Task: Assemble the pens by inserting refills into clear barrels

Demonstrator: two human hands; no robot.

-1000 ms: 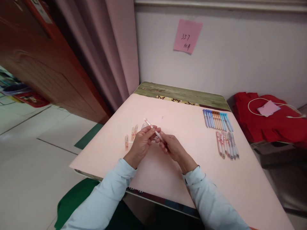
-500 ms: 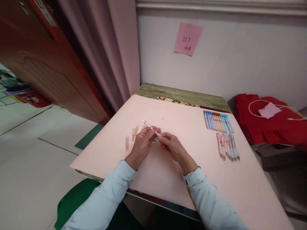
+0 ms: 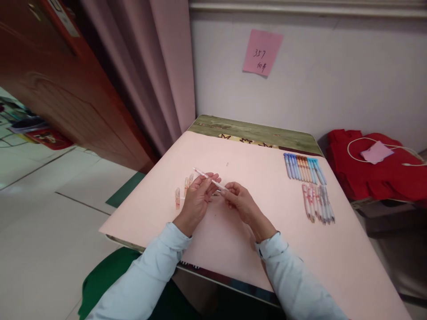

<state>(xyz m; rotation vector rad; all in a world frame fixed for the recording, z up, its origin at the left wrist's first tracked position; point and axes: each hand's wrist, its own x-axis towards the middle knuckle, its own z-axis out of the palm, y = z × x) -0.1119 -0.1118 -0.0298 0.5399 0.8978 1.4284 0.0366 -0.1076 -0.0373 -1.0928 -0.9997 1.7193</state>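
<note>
Both hands meet over the middle of the pink table sheet (image 3: pixel 233 249). My left hand (image 3: pixel 197 199) pinches a thin pale pen part (image 3: pixel 204 176) that sticks out up and to the left. My right hand (image 3: pixel 240 203) is closed on the other end of the same part. Just left of my left hand lie a few short orange-tinted pen pieces (image 3: pixel 182 191) on the sheet.
At the right of the table lie a row of blue and orange pens (image 3: pixel 303 168) and below it a cluster of pink and grey pens (image 3: pixel 317 203). A pink note (image 3: pixel 262 52) hangs on the wall. A red cloth (image 3: pixel 373 171) with a cable lies right of the table; a curtain (image 3: pixel 156 71) hangs at left.
The pen part between my hands has tilted flatter and its free end has moved left. Both hands stay together over the same spot.
</note>
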